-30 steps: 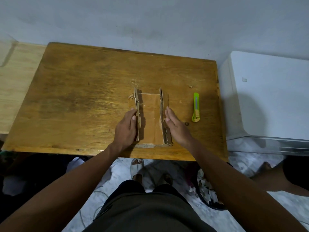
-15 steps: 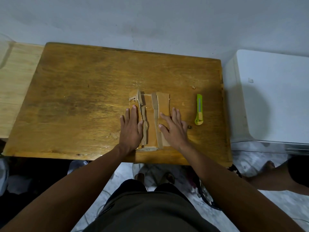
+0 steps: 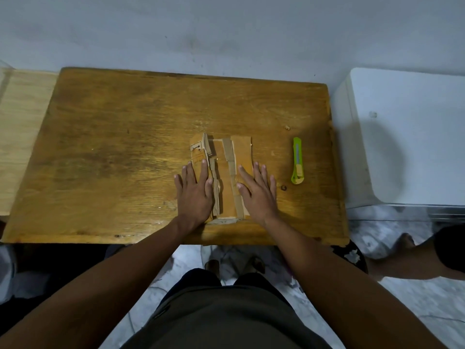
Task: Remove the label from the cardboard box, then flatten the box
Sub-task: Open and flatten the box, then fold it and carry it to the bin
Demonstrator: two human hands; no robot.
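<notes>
Left hand (image 3: 195, 190) and right hand (image 3: 256, 190), palms open, are pressing the cardboard box (image 3: 227, 177); the unpinned flaps between them may be springing up.

Box (image 3: 227, 172) lies on table (image 3: 113, 147) (near edge) — cutter (image 3: 297, 161) to its right.

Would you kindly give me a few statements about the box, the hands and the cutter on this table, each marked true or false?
1. Both hands press palm-down on the cardboard box. True: the left hand and right hand lie flat on it.
2. The box stands upright with its walls raised. False: it lies spread low on the wooden table.
3. The green utility knife lies to the right of the box. True.
4. The right hand holds the knife. False: the knife lies untouched on the table.
5. The box sits near the table's far edge. False: it lies near the front edge.
</notes>
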